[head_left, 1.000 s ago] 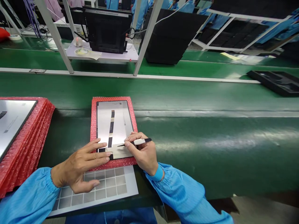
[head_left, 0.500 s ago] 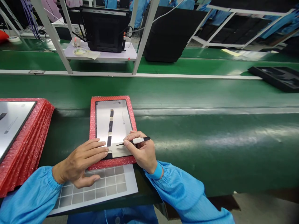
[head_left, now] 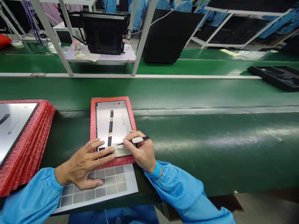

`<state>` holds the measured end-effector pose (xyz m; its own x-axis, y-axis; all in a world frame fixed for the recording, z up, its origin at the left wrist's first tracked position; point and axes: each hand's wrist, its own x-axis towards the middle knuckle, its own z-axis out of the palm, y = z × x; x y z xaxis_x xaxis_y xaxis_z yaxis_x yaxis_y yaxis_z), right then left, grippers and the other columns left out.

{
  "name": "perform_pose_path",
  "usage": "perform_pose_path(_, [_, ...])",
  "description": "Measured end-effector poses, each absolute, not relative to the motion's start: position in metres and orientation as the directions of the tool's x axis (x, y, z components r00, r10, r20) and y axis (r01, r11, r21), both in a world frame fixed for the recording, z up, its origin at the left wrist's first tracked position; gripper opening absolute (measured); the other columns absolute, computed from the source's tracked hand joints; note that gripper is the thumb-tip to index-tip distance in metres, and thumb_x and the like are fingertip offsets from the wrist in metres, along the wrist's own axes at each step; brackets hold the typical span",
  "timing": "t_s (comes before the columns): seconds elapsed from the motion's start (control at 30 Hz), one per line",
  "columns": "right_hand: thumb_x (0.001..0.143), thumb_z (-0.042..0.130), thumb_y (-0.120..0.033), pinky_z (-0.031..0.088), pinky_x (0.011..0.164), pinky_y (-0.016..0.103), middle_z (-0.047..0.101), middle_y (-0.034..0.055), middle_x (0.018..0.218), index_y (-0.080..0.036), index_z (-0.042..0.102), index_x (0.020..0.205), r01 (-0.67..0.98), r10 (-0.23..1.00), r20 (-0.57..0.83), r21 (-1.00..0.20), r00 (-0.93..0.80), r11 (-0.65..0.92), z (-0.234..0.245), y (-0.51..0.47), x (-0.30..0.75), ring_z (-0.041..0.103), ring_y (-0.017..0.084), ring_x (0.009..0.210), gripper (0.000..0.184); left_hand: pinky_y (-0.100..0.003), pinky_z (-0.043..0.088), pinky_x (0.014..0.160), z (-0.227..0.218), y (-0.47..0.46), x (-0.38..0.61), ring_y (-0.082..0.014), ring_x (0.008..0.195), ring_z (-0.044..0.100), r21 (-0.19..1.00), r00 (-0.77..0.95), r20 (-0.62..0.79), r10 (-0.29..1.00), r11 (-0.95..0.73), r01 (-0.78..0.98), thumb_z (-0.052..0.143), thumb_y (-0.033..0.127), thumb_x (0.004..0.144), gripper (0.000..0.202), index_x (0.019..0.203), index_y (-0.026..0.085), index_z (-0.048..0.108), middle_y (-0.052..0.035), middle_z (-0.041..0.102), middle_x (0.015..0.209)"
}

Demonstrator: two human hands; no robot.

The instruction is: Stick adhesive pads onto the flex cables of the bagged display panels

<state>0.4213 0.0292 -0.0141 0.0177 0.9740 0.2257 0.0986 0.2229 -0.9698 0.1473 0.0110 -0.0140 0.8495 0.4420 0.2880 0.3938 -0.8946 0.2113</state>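
A display panel [head_left: 118, 123] with a silvery back and a black flex strip [head_left: 110, 126] lies on a red bubble-wrap sheet [head_left: 92, 118]. My left hand [head_left: 85, 163] rests over the panel's lower left, fingers stretched out and holding nothing. Its fingertips touch a pale strip [head_left: 122, 151] along the panel's lower edge. In my right hand [head_left: 142, 152] are tweezers [head_left: 137, 140] with a white body and black ends, gripped like a pen. Their thin dark tip points left at the pale strip; whether it touches is too small to tell. Below lies a sheet of grey square stickers [head_left: 111, 180], partly under my left hand.
At left stands a stack of red bubble-wrap sheets [head_left: 39, 133] with another panel [head_left: 16, 124] on top. A white metal frame [head_left: 144, 37] and a monitor [head_left: 104, 32] on a shelf rise beyond the green bench [head_left: 198, 133]. A black tray [head_left: 277, 77] lies far right.
My left hand has slid slightly right along the pale strip, its fingertips now further across it. My right hand and the tweezers have barely moved.
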Motion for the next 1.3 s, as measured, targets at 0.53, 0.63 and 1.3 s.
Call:
perform_pose_path(0.53, [0.081,0.079,-0.026,0.048,0.110,0.051,0.075,0.0025,0.075,-0.025,0.069,0.078,0.094,0.979,0.203,-0.975,0.012,0.201,-0.012,0.028,0.421,0.072,0.023,0.076,0.011,-0.062,0.037,0.121,-0.010,0.008,0.149,-0.0374,0.130,0.056,0.230,0.822,0.386,0.419,-0.906,0.354,0.060,0.042,0.086,0.073,0.153,0.014,0.051,-0.0109,0.066,0.144])
perform_pose_path(0.63, [0.081,0.079,-0.026,0.048,0.110,0.051,0.075,0.0027,0.076,-0.025,0.069,0.078,0.095,0.978,0.207,-0.974,0.009,0.205,-0.012,0.028,0.421,0.072,0.024,0.078,0.011,-0.063,0.034,0.122,-0.008,0.006,0.152,-0.0352,0.120,0.060,0.181,0.829,0.379,0.412,-0.911,0.370,0.060,0.043,0.086,0.073,0.152,0.012,0.052,-0.0111,0.066,0.144])
perform_pose_path(1.3, [0.081,0.079,-0.027,0.047,0.112,0.052,0.075,0.0029,0.076,-0.025,0.070,0.077,0.077,0.979,0.204,-0.976,0.014,0.202,-0.013,0.028,0.422,0.072,0.024,0.078,0.010,-0.052,0.054,0.100,-0.009,0.015,0.149,-0.0283,0.107,0.059,0.264,0.632,0.587,0.506,-0.857,0.442,0.070,0.024,0.089,0.042,0.131,0.027,0.069,-0.0105,0.068,0.112])
